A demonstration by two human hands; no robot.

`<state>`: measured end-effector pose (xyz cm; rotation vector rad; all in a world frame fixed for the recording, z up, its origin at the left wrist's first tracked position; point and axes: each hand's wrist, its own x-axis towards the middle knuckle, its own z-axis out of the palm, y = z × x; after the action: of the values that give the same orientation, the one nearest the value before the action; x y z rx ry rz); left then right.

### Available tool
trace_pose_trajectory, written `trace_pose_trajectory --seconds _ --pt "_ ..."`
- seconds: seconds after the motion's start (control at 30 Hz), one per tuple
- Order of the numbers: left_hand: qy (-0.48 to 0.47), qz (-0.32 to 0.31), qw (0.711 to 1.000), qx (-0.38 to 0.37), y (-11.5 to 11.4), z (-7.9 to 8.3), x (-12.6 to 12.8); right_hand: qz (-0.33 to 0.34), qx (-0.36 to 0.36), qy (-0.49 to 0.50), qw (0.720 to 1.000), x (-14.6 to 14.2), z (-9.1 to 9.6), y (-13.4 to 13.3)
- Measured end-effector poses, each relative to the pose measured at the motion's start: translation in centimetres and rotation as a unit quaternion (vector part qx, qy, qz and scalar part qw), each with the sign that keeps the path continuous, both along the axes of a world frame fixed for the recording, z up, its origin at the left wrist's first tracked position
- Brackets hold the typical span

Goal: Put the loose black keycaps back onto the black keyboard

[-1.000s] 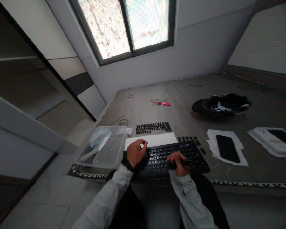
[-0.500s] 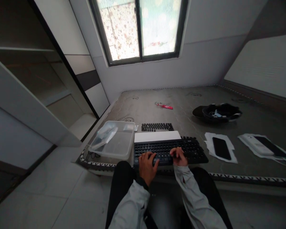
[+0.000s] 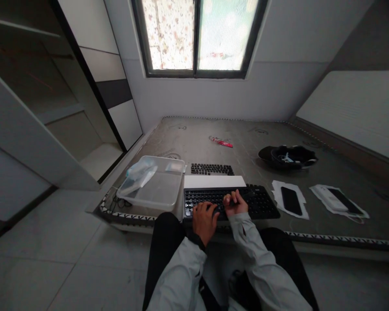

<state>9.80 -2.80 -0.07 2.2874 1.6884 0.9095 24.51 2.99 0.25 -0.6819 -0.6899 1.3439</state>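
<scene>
Left hand: this has just changed; it is now at the keyboard's near edge, where a second ago it lay over the upper left keys. Left hand (image 3: 205, 221) has fingers bent down onto the keys; whether its grip pinches anything cannot be told.
Right hand: right hand (image 3: 236, 204) is over the middle of the keyboard, fingers curled in toward the thumb; what its grip closes on, if anything, cannot be made out.
Keyboard: black keyboard (image 3: 262, 205) lies on the mattress (image 3: 188, 138) at its near edge, just in front of the white strip (image 3: 214, 181).
Meaning: hands now closer together, so the work seems, by judgement, gathered on one patch of keys.
Loose keys: block of black key caps (image 3: 212, 169) laid out behind the white strip, same arrangement as earlier.
Box: clear plastic box (image 3: 164, 185) left of the keyboard, as before.
View: camera has turned; window sits straighter in sight.
</scene>
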Motion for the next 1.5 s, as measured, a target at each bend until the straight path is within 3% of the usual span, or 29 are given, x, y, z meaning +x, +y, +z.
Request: trace_pose_trajectory --seconds 0.83,1.0,1.23,1.5 --pt "-0.024 -0.002 1.0 -0.019 0.0 0.2 -0.1 0.01 -0.118 -0.089 0.989 -2.1 -0.6 1.9" --pt "-0.021 0.001 1.0 -0.017 0.0 0.3 -0.1 0.005 -0.109 -0.1 0.989 -2.7 -1.2 2.6" --pt "-0.015 0.004 1.0 -0.009 -0.1 0.3 -0.1 0.02 -0.064 -0.119 0.991 -2.7 -0.5 2.2" --pt "-0.004 0.011 1.0 -0.002 -0.1 0.0 0.0 0.011 -0.032 -0.205 0.978 -3.4 -0.9 1.5"
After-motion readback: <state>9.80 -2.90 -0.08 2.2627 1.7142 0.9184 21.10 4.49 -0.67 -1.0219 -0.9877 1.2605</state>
